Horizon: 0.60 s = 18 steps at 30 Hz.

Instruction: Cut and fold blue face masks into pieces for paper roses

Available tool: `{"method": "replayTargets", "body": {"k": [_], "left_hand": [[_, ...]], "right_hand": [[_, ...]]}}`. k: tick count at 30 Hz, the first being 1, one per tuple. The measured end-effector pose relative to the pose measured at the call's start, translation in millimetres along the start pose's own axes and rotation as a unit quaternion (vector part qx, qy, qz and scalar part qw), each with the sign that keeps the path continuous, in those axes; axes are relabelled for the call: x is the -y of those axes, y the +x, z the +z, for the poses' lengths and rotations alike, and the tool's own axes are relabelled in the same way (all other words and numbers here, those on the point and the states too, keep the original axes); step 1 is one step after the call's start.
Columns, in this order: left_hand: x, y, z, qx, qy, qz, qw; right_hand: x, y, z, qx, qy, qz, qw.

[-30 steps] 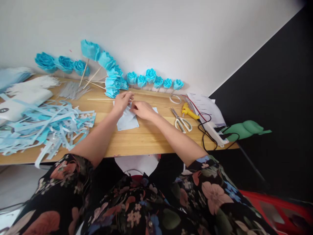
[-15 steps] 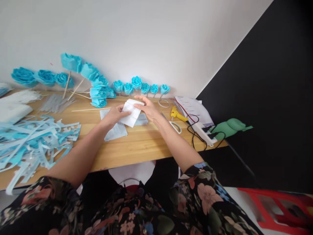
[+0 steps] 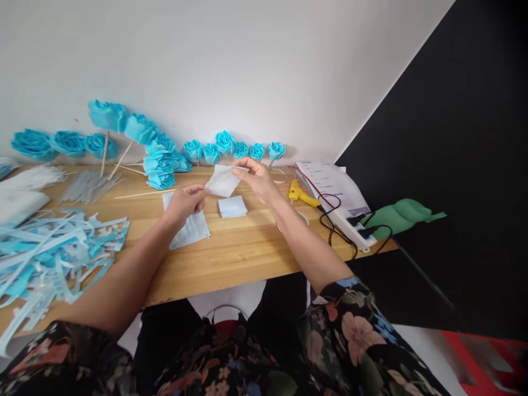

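Note:
A thin white fabric square (image 3: 224, 180) is stretched between my two hands above the wooden table. My left hand (image 3: 187, 202) pinches its lower left corner, while my right hand (image 3: 256, 179) grips the upper right corner between thumb and fingers. Below it lies a small stack of pale blue squares (image 3: 232, 207). Larger light blue fabric sheets (image 3: 192, 230) lie flat under and beside my left hand. A thin wooden stick (image 3: 144, 194) rests on the table behind that hand. Scissors (image 3: 303, 218) are mostly hidden by my right forearm.
Blue fabric roses (image 3: 154, 148) line the wall, several on sticks. Cut blue and white strips (image 3: 61, 253) heap at the left, near thin clear strips (image 3: 88, 184). At the right are a yellow glue gun (image 3: 303, 193), a power strip (image 3: 352, 228), black cables, papers (image 3: 330, 181) and a green object (image 3: 396, 214).
The white square, earlier held as a more opaque piece, is now spread thinner between my hands. My hands have moved slightly apart, uncovering the small stack below. The view has shifted slightly.

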State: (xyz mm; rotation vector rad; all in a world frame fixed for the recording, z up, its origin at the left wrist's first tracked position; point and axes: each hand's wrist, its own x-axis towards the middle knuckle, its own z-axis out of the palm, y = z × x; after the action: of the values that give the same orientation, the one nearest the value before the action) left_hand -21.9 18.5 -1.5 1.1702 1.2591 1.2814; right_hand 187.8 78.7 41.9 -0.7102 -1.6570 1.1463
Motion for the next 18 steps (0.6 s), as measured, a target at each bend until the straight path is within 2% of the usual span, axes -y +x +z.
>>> {"method": "replayTargets", "body": {"k": [2,5,9,11,14,18], "left_hand": [[0.8,0.9,0.1,-0.003,-0.063,0.007,0.998],[1.8,1.8,0.8,0.006,-0.143,0.006,0.99],[3.9,1.9,3.9,-0.026,-0.151,-0.006,0.988],[4.9,1.6,5.7,-0.044,-0.139,0.001,0.989],[4.5,0.4,7.8,-0.05,-0.121,0.029,0.991],[1.7,-3.7,10.9,-0.02,-0.084,0.081,0.993]], "right_hand": [[4.5,-7.5,-0.4,0.058,-0.019,-0.029,0.998],[6.0,-21.1,-0.3,0.122,-0.048,-0.011,0.991],[3.3,-37.2,4.4,0.172,-0.102,0.011,0.98],[1.8,-42.1,7.9,0.166,-0.122,0.007,0.978],[-0.4,-45.0,11.4,0.111,-0.132,-0.005,0.985],[-3.8,-42.8,10.0,0.04,-0.127,-0.047,0.99]]}}
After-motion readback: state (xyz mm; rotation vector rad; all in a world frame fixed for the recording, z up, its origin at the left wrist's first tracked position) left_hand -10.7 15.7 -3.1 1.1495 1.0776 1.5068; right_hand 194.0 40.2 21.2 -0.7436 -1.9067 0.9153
